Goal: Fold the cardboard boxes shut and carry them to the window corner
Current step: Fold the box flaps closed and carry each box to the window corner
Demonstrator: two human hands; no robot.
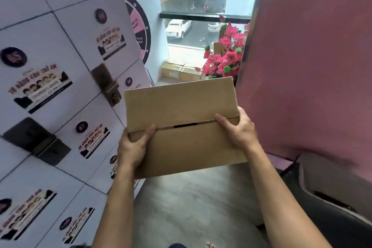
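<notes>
A brown cardboard box point(181, 106) with its top flaps folded down is held in the air in front of me, a narrow dark gap showing along the flap seam. My left hand point(133, 145) grips its left side, thumb on the top flap. My right hand point(236, 129) grips the right side, thumb lying along the seam. Ahead, on the floor under the window point(193, 24), two closed cardboard boxes point(181, 71) sit side by side in the corner.
White lockers point(60, 66) with stickers and locks line the left wall. A pink partition point(312, 56) stands on the right, with pink artificial flowers point(227, 54) by the window and a round pink and black wheel point(140, 26) on the left. Grey floor point(201, 207) runs between them.
</notes>
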